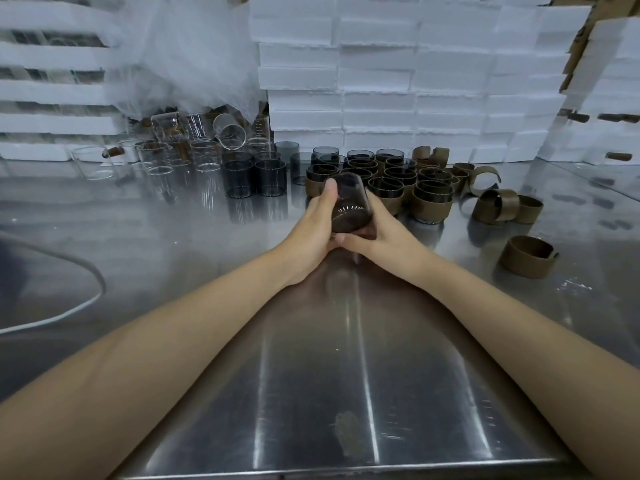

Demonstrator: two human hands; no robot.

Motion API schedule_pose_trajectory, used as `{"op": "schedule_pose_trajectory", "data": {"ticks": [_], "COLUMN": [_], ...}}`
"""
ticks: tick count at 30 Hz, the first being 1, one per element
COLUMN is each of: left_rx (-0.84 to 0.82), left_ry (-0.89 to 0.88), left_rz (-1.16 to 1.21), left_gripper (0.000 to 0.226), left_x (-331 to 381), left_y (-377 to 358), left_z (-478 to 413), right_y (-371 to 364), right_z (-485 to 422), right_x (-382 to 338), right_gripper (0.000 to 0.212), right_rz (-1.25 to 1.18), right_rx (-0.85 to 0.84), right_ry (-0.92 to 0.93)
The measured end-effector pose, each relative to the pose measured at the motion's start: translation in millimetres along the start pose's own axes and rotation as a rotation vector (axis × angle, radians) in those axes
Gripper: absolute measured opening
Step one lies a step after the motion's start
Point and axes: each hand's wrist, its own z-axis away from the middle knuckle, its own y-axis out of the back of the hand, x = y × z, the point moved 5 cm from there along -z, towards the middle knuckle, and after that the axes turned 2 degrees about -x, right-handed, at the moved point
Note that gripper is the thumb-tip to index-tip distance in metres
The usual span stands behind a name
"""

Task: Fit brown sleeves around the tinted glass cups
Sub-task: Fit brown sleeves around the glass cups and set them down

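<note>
- A bare stretch of the brushed steel table (311, 375) is kept under the forearms, probably as working room for the fitting.
- A dark tinted glass cup (347, 188) is held tilted just above the table, clasped from both sides. The left hand (313, 230) is curled round it with the thumb laid along its side; the right hand (379, 233) is curled round its lower end. A brown band seems to be wrapped around that nearer end. The two-sided grip probably serves to steady the glass while the band is seated, though blur hides the detail.
- Right of the right hand, loose brown curled sleeves (528, 258) are scattered within reach, apparently as the supply.
- Just beyond the hands, a tight cluster of sleeved tinted cups (433, 200) is grouped, judged to be finished work set aside.
- Beyond and left of the left hand, bare tinted cups (256, 178) are stacked, presumably waiting their turn, with clear glass cups (162, 161) farther left.
- Farthest back, white foam boxes (381, 81) are stacked in a wall.
</note>
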Motion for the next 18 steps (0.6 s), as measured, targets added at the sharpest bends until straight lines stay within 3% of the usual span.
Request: {"op": "schedule_pose_trajectory", "data": {"ticks": [3,5,9,11,15,18], "left_rx": [-0.03,-0.006,0.044,0.032,0.007,0.025], "left_ry": [-0.05,-0.113,-0.491,-0.661,-0.668,-0.569], "left_rz": [-0.248,-0.49,-1.04,-1.286,-1.423,-1.322], "left_gripper": [0.07,0.081,0.061,0.053,0.052,0.062], "left_x": [0.5,2.0,18.8,22.0,20.5,17.3], "left_y": [-1.9,-2.2,-16.2,-27.2,-33.2,-28.3], "left_z": [5.2,7.9,26.8,33.8,35.0,32.5], "right_y": [7.3,11.0,16.4,19.0,20.0,18.4], "right_z": [0.2,1.1,1.3,-1.0,-1.9,1.6], "right_x": [0.4,2.2,4.5,6.5,8.7,5.1], "right_gripper": [0.086,0.078,0.054,0.04,0.037,0.023], "right_rz": [0.007,0.018,0.004,0.109,0.271,0.37], "right_rx": [0.093,0.141,0.225,0.257,0.26,0.241], "right_ry": [0.015,0.01,-0.046,-0.064,-0.069,-0.019]}}
